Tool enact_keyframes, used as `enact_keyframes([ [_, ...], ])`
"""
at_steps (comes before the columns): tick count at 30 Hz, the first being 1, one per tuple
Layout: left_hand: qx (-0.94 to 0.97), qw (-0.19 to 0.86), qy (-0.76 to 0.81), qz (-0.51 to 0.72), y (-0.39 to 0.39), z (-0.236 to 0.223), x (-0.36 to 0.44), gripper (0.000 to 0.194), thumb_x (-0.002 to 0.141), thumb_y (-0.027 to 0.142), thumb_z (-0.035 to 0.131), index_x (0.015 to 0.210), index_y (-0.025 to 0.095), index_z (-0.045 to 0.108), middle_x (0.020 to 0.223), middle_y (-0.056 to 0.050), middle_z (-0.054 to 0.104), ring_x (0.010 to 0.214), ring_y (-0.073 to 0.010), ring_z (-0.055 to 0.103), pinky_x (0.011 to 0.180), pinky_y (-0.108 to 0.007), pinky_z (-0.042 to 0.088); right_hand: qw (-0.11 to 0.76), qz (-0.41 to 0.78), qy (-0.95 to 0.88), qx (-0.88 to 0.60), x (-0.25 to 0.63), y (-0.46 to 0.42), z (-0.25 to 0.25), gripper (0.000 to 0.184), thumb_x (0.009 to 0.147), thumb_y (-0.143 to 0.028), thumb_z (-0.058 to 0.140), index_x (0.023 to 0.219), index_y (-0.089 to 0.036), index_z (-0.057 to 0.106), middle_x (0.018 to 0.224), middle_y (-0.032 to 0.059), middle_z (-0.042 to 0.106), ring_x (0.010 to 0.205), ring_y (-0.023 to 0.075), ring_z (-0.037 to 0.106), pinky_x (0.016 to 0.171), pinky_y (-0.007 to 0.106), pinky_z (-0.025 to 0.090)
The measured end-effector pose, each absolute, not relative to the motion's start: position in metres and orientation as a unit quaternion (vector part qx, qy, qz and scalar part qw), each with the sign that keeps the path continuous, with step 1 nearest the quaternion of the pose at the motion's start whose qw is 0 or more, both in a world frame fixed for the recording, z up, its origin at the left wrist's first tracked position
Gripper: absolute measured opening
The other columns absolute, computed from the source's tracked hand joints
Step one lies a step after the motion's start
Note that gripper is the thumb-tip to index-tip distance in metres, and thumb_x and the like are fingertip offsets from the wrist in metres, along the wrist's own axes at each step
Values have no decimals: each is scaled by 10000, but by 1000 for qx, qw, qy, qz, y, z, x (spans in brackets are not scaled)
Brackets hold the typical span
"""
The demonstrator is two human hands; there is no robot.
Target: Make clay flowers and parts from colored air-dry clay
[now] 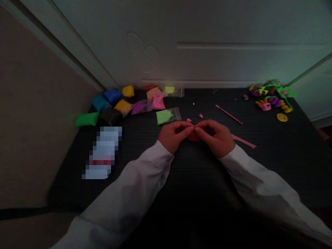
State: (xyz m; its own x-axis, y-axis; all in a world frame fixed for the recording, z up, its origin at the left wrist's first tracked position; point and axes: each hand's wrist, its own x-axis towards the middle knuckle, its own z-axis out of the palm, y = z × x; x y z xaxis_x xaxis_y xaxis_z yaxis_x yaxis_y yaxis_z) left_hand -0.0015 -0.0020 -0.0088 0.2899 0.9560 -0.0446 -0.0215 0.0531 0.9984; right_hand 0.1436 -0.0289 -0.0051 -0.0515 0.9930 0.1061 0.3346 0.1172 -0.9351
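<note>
Red piece (194, 136) to the near right of the light green packet (164, 117), pinched at its upper edge between the thumbs and fingers of both hands; clay or wrapper, impossible to tell in the dim light. Left hand (172, 136) just on the near side of the packet, right hand (217, 138) farther right of it, thumb tips close together, touching or not hard to say. Just right of the packet, two pink bits (201, 116) on the dark table (186, 180). Farther right of it, a thin pink stick (229, 114) and a flat pink tool (244, 141), partly behind the right hand. Far right of it, colourful little models (275, 102) and a yellow disc (282, 117). Left of and beyond it, purple packet (140, 108) and pink packet (158, 102); well left, green packet (86, 119).
</note>
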Motion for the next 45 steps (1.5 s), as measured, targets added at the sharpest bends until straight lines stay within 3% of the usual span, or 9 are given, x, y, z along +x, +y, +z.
enact_keyframes([
  [5,540,577,433,432,-2,-8,-2,187,648,287,595,749,131,612,662,-15,631,559,-93,566,584,-241,473,451,404,-597,-526,143,-28,-7,261,698,-338,558,907,-183,531,770,26,592,675,125,560,615,285,446],
  [12,499,616,408,453,-1,-12,1,207,640,297,601,761,131,581,651,-3,612,533,-81,548,561,-239,457,431,418,-610,-517,144,-27,-3,134,722,-291,533,750,-163,560,695,13,599,628,109,553,605,263,443],
  [19,521,645,399,390,0,-15,-1,231,611,300,626,766,130,602,666,-2,610,604,-95,552,639,-262,447,445,451,-582,-511,146,-26,-3,145,733,-310,519,746,-171,557,666,-2,596,609,108,561,597,261,448],
  [24,492,649,396,425,3,-19,-3,219,609,283,633,770,136,609,684,0,616,608,-93,551,644,-260,445,470,432,-571,-515,146,-25,-1,170,755,-325,486,782,-185,579,676,-13,586,674,104,553,655,257,435],
  [28,464,672,371,443,4,-21,-1,203,616,254,632,788,150,613,711,1,621,645,-95,561,661,-256,440,460,465,-567,-501,144,-26,-3,145,690,-306,574,758,-179,556,711,-1,608,648,107,564,622,259,442],
  [33,459,692,356,428,3,-20,-1,194,622,236,628,794,149,610,684,4,618,629,-92,559,657,-259,433,456,431,-578,-521,144,-26,-4,151,707,-307,553,778,-174,556,706,9,609,634,111,562,610,265,439],
  [41,490,675,369,409,4,-21,-3,206,618,264,623,782,140,613,667,1,608,591,-86,525,593,-245,405,468,462,-551,-513,145,-25,-1,139,696,-300,560,744,-171,541,685,-4,596,631,106,557,629,272,439],
  [45,499,663,380,409,3,-20,-3,192,629,267,617,779,147,619,693,1,622,619,-91,541,641,-254,417,458,489,-550,-498,144,-27,0,144,718,-307,534,773,-173,533,694,0,607,656,108,570,658,276,445],
])
